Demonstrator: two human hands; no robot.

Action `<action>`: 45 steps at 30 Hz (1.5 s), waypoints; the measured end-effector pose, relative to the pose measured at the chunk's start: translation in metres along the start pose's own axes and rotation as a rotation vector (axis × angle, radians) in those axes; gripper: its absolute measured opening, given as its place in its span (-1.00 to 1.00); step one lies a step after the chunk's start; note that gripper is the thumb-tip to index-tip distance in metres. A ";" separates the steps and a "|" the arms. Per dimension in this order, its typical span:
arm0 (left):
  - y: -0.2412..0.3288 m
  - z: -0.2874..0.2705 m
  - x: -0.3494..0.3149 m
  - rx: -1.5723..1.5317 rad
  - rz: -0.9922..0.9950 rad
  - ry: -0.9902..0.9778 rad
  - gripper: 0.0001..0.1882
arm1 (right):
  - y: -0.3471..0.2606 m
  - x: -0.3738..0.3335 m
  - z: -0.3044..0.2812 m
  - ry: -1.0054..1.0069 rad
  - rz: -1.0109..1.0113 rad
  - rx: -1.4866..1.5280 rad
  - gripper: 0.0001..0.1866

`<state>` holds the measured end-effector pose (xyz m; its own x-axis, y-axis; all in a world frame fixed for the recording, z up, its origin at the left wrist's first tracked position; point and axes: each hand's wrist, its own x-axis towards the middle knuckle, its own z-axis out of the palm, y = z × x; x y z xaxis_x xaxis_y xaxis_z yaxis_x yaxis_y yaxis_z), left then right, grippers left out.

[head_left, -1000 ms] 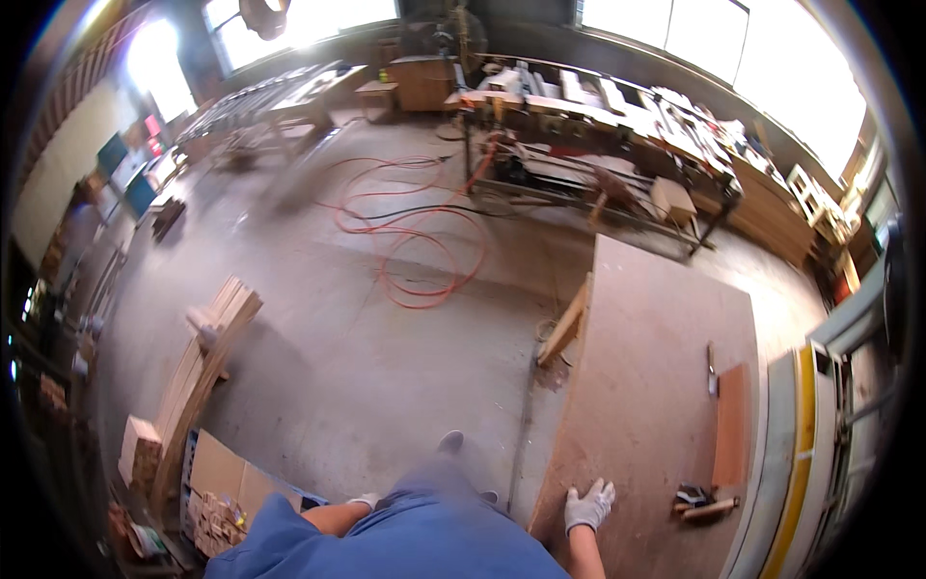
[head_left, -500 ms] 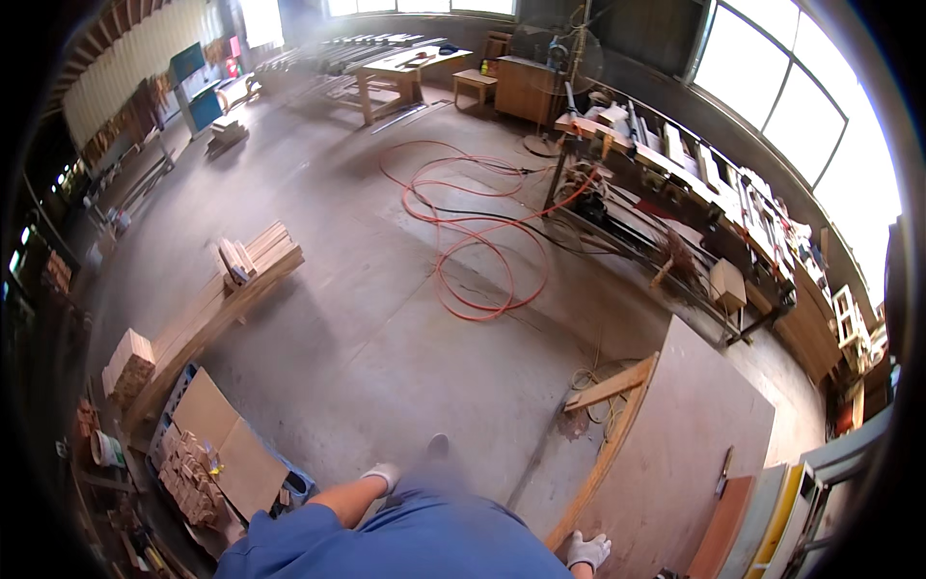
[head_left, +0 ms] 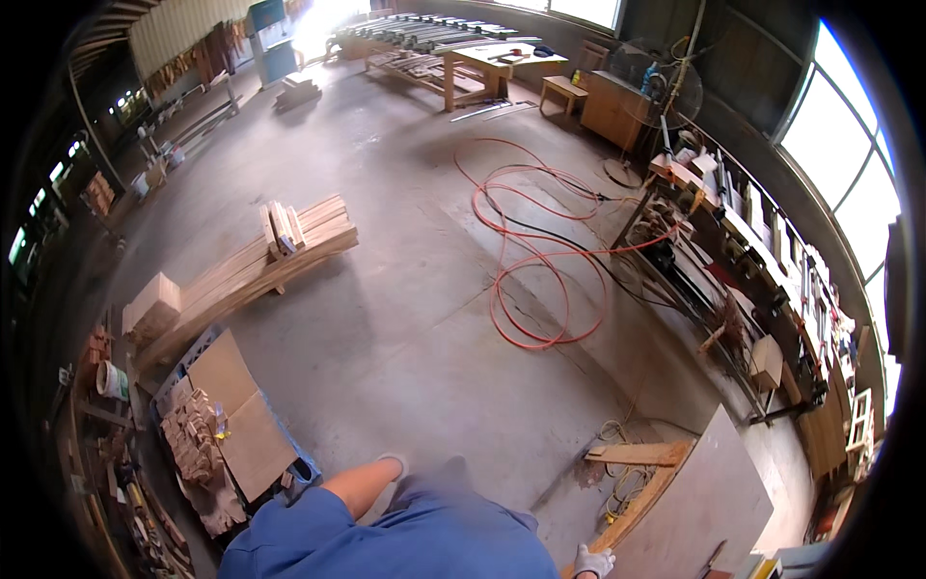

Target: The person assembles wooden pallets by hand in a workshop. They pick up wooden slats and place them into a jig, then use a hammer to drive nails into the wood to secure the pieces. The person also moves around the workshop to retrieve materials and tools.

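My right hand [head_left: 594, 560], in a white glove, rests at the wooden edge of a large flat board [head_left: 699, 502] at the lower right. Its fingers look stretched out and apart, with nothing visible in them. A wooden brace [head_left: 632, 454] juts leftward from the board's frame. My left arm [head_left: 359, 482] reaches forward beside my blue clothing. Of my left hand [head_left: 395, 463] only a pale sliver of glove shows past the wrist; its fingers are hidden. Nearest on that side is a blue crate [head_left: 305, 467] with a cardboard sheet [head_left: 258, 439] and small wood pieces [head_left: 196, 434].
Long planks [head_left: 231, 280] lie stacked at the left, with shorter blocks on them. A red hose [head_left: 497, 307] coils across the concrete floor. A loaded workbench rack [head_left: 743, 232] lines the right wall. A wooden table [head_left: 497, 58] and a fan [head_left: 666, 82] stand far back.
My view has turned left, so the room's things sit further right in the picture. My right hand stays at the board, now at its edge. Less of my left glove shows.
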<state>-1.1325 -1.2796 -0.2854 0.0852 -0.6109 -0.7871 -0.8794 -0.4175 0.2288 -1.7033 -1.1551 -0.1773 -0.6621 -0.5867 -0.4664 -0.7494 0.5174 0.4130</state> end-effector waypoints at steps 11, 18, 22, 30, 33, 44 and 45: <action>0.074 -0.048 -0.104 -0.186 -0.116 0.058 -0.56 | -0.093 0.045 -0.124 0.031 -0.440 0.563 -0.42; 0.070 0.075 -0.050 -0.223 -0.209 0.083 -0.59 | -0.086 0.136 -0.153 -0.153 -0.631 0.406 -0.47; 0.078 0.106 -0.046 -0.345 -0.161 0.077 -0.63 | -0.063 0.171 -0.173 -0.189 -0.683 0.289 -0.38; 0.107 0.086 -0.038 -0.173 -0.178 0.102 -0.63 | -0.011 0.195 -0.206 -0.161 -0.446 0.447 -0.53; 0.129 0.069 -0.032 -0.146 -0.212 0.157 -0.64 | 0.001 0.202 -0.193 -0.049 -0.475 0.533 -0.57; 0.140 0.042 0.002 -0.161 -0.096 0.108 -0.62 | -0.017 0.188 -0.216 -0.205 -0.425 0.456 -0.51; 0.141 0.040 0.006 -0.161 -0.113 0.090 -0.60 | -0.021 0.186 -0.220 -0.225 -0.426 0.428 -0.50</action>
<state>-1.2745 -1.3152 -0.2808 0.2266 -0.6089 -0.7602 -0.7763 -0.5843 0.2367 -1.8106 -1.4123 -0.1005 -0.2557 -0.6747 -0.6924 -0.8500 0.4981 -0.1714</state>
